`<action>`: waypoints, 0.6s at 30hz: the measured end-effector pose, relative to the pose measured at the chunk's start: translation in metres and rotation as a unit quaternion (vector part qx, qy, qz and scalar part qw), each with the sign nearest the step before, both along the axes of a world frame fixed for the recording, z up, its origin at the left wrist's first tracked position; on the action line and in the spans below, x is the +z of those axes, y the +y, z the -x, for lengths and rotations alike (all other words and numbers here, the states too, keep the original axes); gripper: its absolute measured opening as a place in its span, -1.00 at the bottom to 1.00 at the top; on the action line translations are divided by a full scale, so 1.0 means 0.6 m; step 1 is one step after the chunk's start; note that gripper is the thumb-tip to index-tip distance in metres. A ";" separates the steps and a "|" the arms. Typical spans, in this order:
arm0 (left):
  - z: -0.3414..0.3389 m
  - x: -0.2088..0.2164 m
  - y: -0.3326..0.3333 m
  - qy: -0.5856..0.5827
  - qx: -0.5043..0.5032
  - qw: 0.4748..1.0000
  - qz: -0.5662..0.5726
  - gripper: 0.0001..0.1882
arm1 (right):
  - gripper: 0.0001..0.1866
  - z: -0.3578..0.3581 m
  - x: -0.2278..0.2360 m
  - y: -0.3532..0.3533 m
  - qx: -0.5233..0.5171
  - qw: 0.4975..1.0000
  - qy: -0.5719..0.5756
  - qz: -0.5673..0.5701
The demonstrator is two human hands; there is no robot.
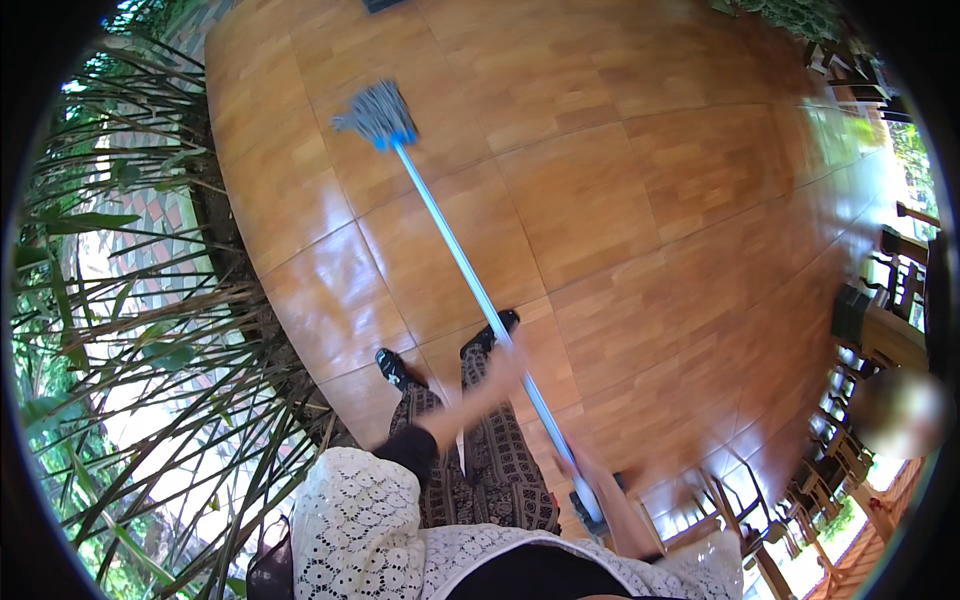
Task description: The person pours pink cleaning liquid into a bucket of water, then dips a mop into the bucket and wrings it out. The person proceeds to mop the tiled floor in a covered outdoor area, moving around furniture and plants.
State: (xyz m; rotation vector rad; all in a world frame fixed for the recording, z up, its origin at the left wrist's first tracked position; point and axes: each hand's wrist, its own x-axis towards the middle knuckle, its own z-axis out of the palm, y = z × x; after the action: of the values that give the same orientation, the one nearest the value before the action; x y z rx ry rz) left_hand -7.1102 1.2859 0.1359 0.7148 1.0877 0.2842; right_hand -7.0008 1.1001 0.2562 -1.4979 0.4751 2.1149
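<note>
A string mop [452, 240] with a long pale blue handle slants across the view, its grey strands [378, 112] spread on the shiny brown tiled floor ahead of me. A bright blue socket joins strands and handle. My left hand [506, 368], slightly smeared by motion, is closed round the handle above my shoes. Closer to my body, my right hand [588, 466] is closed near the handle's top end; some of its fingers are hidden behind the handle.
Long-leaved plants [150, 310] line the curved floor edge on my left. Wooden chairs [825, 470] and other wooden furniture stand along the right side. My shoes [398, 370] are on the tiled floor [620, 220]. A dark object [383, 4] lies at the far edge.
</note>
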 end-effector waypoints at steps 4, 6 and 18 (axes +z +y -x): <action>-0.068 0.116 -0.336 -0.053 -0.605 0.685 -0.403 -0.83 | -0.59 -0.091 0.183 -0.266 0.005 0.983 0.047 0.177; -0.085 0.179 -0.424 -0.129 -0.642 0.636 -0.410 -0.78 | -0.60 -0.120 0.230 -0.297 0.041 0.978 -0.025 0.203; -0.098 0.049 -0.199 -0.012 -0.527 0.697 -0.486 -0.84 | -0.66 -0.098 0.129 -0.212 0.479 0.766 -0.394 -0.171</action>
State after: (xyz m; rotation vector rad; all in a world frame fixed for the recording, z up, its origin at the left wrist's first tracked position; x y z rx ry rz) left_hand -7.0513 1.1663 0.1650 2.1579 0.2535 -0.1794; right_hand -6.9420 0.9729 0.3337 -2.4394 -1.1492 1.6786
